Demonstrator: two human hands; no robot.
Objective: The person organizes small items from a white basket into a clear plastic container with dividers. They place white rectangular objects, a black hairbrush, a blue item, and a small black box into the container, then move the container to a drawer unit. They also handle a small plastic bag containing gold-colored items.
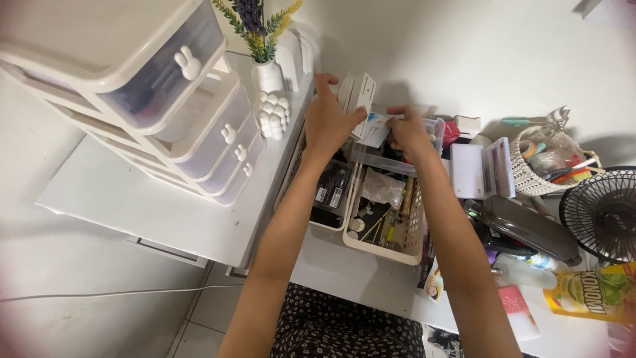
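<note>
I keep my left hand (329,122) bracing the white boxes (356,99) at twelve o'clock while my right hand (407,132) apparently pinches a small card (377,130) above the clear bin (391,162), grip steady.

Left hand (329,122) covers part of the small white box (361,99); right hand (407,132) hides most of the blue-white packet (376,129). Tray (387,248) contents too small to identify. Fan (603,212) and yellow pouch (596,292) cut by right edge. Drawer unit (165,86) cropped top-left.
</note>
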